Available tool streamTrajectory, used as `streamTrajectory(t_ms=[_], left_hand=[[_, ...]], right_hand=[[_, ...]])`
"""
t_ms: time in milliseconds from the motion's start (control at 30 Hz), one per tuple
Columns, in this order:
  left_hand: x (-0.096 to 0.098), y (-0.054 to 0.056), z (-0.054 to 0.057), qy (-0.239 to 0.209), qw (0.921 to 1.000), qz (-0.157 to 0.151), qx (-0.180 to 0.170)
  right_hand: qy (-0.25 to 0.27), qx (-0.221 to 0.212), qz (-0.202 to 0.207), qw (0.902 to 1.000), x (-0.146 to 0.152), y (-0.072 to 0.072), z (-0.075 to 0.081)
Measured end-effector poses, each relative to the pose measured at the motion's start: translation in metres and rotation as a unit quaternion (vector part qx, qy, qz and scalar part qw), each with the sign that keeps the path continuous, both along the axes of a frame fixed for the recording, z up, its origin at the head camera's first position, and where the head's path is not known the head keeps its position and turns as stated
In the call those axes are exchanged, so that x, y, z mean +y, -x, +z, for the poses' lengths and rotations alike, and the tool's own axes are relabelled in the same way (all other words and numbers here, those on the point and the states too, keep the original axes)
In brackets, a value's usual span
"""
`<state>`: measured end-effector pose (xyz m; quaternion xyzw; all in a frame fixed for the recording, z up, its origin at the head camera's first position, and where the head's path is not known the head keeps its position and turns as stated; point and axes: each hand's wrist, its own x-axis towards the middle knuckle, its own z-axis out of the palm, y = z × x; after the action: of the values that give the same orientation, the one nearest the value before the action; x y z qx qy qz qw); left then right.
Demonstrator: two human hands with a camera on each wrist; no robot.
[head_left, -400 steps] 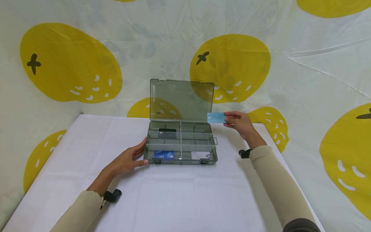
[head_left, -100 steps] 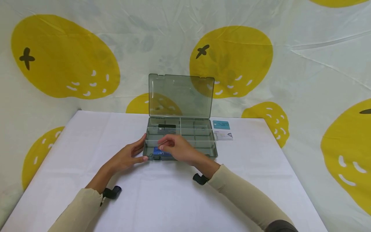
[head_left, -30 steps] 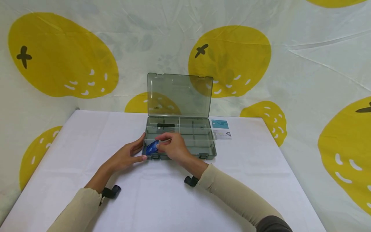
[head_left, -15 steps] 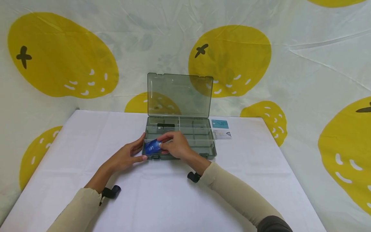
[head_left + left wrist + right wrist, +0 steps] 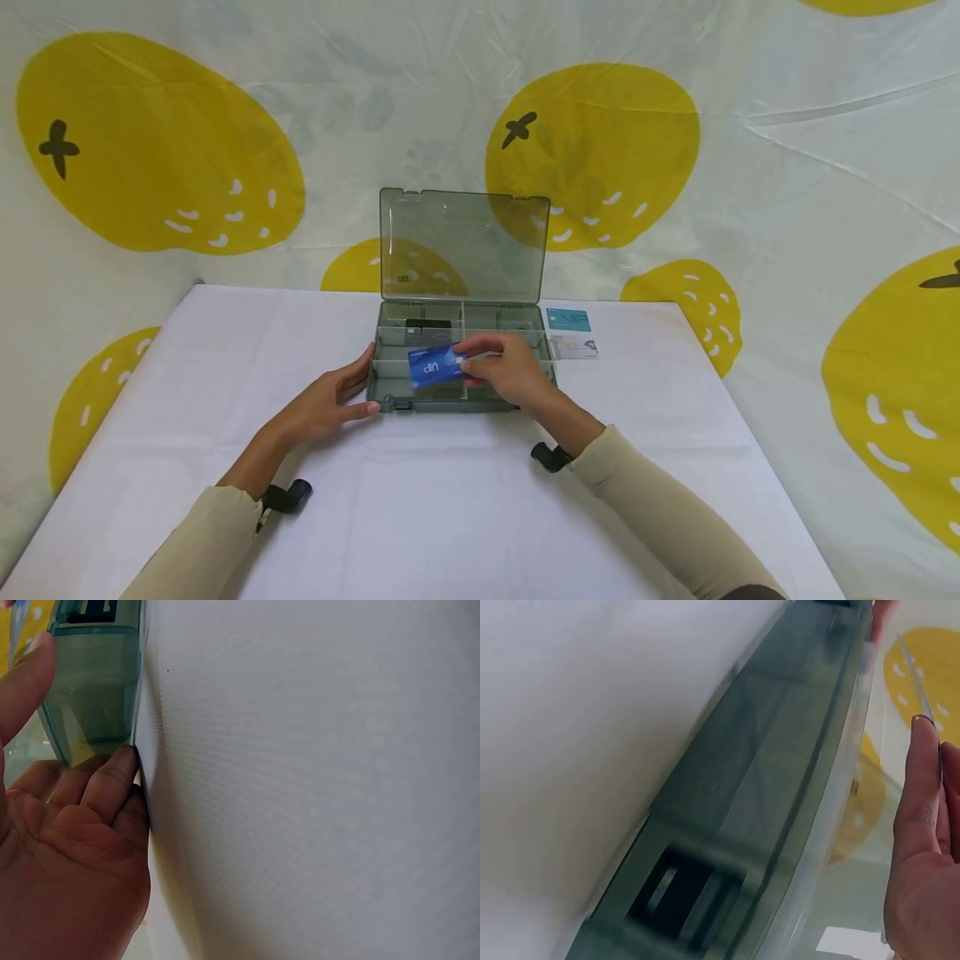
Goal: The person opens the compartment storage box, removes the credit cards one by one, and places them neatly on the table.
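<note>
A smoky-grey divided plastic box (image 5: 450,407) stands on the table with its clear lid (image 5: 461,246) raised at the back. My right hand (image 5: 513,371) pinches a blue VIP card (image 5: 435,367) by its right end, tilted above the front compartments. In the right wrist view the card (image 5: 917,679) shows edge-on between thumb and fingers. My left hand (image 5: 322,404) holds the box's front left corner, thumb at the front and fingers along the left side. A black card (image 5: 427,325) lies in the back left part of the box.
Right of the box, a teal card (image 5: 567,320) lies just behind a white card (image 5: 575,347) on the white-covered table (image 5: 450,508). A fabric backdrop with yellow fruit prints (image 5: 592,158) rises close behind the lid.
The teal card and the white card have come to lie on the table right of the box. My right hand has lifted the blue card from the front left compartment, moving it up and right.
</note>
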<state>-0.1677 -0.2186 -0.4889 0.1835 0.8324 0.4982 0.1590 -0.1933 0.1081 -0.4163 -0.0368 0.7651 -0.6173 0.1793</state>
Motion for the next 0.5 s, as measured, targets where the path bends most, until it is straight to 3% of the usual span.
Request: streamTrajectory(t_ms=[500], left_hand=[[-0.002,0.001,-0.004,0.004,1.0,0.0,0.0]], right_hand=[[-0.055,0.0,-0.081,0.9952,0.091,-0.003,-0.006]])
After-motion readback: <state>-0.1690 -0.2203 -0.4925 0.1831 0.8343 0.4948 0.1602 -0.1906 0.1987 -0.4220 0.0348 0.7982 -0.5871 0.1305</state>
